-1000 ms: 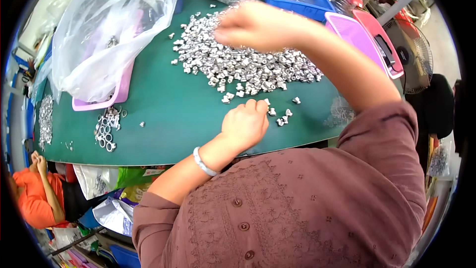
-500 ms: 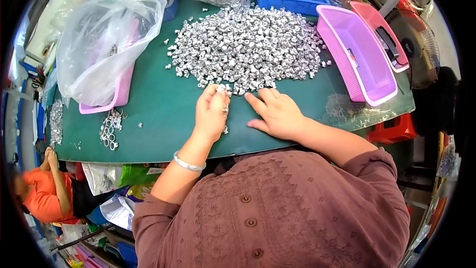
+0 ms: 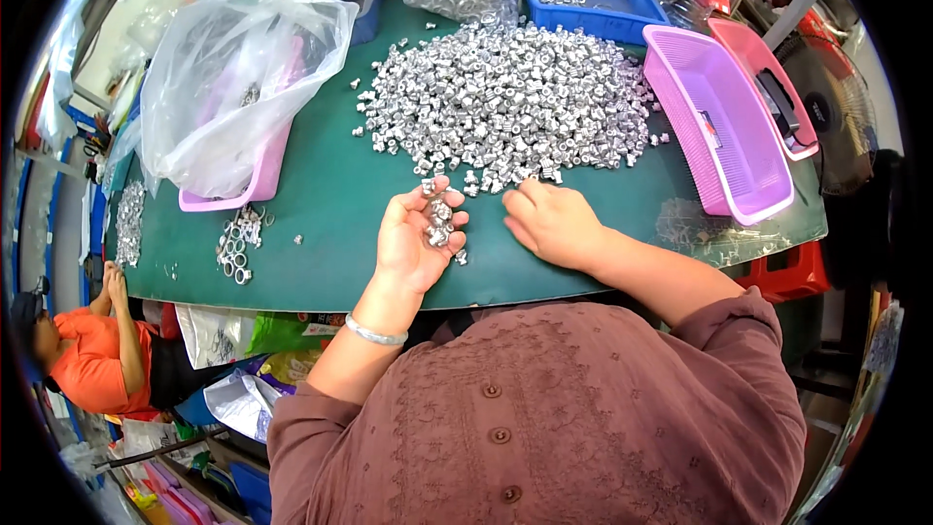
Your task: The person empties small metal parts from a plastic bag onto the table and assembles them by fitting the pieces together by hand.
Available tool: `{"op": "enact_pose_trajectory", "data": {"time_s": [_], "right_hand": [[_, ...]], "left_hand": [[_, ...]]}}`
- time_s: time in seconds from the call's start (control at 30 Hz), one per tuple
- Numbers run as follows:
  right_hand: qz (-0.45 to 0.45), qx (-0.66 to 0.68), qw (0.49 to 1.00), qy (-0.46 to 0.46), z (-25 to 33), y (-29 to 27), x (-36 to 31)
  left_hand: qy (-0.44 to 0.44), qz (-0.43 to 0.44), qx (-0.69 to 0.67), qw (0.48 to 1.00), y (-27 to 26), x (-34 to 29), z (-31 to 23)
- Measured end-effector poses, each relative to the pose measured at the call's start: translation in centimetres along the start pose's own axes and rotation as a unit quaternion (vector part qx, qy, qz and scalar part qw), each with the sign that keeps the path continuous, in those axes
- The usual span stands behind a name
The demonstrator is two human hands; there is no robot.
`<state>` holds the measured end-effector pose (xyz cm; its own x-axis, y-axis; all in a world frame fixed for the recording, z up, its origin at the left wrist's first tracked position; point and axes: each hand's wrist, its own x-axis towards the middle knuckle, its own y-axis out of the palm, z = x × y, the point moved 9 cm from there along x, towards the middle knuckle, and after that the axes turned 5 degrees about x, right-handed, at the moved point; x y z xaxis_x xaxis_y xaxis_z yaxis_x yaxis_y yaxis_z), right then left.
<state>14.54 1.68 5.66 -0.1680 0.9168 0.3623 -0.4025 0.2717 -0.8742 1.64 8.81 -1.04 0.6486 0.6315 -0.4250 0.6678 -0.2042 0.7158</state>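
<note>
Several small silver metal fittings (image 3: 439, 224) lie in the palm of my left hand (image 3: 403, 238), whose fingers curl up around them. One fitting sits up at its fingertips. My right hand (image 3: 556, 226) rests low over the table at the near edge of a big pile of the same fittings (image 3: 515, 102). Its fingers are bent inward and drawn together; whatever they hold, if anything, is hidden beneath them. A single loose fitting (image 3: 461, 258) lies on the green table (image 3: 321, 253) beside my left hand.
Right of the pile stands a pink-purple basket (image 3: 724, 126), with a fan (image 3: 826, 112) behind it. A blue tray (image 3: 588, 0) is at the back. A plastic bag (image 3: 243, 87) covers another pink basket on the left, near metal rings (image 3: 233, 258). Someone in orange (image 3: 102, 360) sits at far left.
My left hand has turned palm up and opened somewhat, showing the fittings inside. My right hand's spread fingers have curled in. The whole view has shifted slightly.
</note>
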Motion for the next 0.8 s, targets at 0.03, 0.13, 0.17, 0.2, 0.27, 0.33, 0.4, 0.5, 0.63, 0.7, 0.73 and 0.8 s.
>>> {"op": "enact_pose_trajectory", "data": {"time_s": [0.03, 0.13, 0.17, 0.2, 0.27, 0.33, 0.4, 0.5, 0.63, 0.7, 0.73, 0.8], "right_hand": [[-0.003, -0.003, 1.000, -0.025, 0.5, -0.2, -0.1], [0.008, -0.008, 1.000, -0.029, 0.3, 0.0, -0.5], [0.013, 0.003, 0.999, -0.033, 0.1, 0.3, -0.5], [0.019, 0.016, 0.999, -0.041, 0.2, 0.6, -0.4], [0.004, 0.030, 0.998, -0.053, 0.4, 0.3, -0.2], [0.000, 0.047, 0.999, -0.028, 0.0, 0.3, -0.2], [-0.025, 0.072, 0.997, -0.003, -0.4, -0.4, 0.5], [-0.077, 0.168, 0.983, 0.014, 0.4, -2.0, 3.2], [-0.058, 0.161, 0.984, -0.048, 5.0, -2.6, 7.2], [-0.065, 0.187, 0.976, -0.092, 6.3, -2.9, 7.8], [-0.104, 0.197, 0.967, -0.125, 6.9, -3.4, 7.7], [-0.119, 0.196, 0.967, -0.110, 6.3, -3.5, 7.5]], "left_hand": [[0.002, -0.007, 0.003, 1.000, 0.3, -0.1, -0.1], [0.009, -0.018, 0.002, 1.000, 0.4, -0.2, -0.2], [0.008, -0.036, 0.004, 0.999, -0.3, 0.1, 0.0], [0.011, -0.057, 0.005, 0.998, -1.4, 0.3, 0.0], [0.007, -0.036, -0.001, 0.999, -2.3, 0.6, 0.1], [0.001, -0.021, -0.007, 1.000, -1.5, 0.4, 0.2], [-0.003, -0.032, -0.007, 0.999, -0.8, 0.3, 0.3], [-0.026, 0.011, -0.022, 0.999, 0.5, 0.2, 1.0], [-0.032, 0.030, -0.068, 0.997, 3.6, -0.6, 1.1], [-0.001, 0.031, -0.088, 0.996, 3.7, -0.6, 0.4], [0.027, 0.031, -0.069, 0.997, 2.6, -0.4, -0.1], [0.062, 0.027, -0.052, 0.996, 0.3, -0.4, -1.1]]}}
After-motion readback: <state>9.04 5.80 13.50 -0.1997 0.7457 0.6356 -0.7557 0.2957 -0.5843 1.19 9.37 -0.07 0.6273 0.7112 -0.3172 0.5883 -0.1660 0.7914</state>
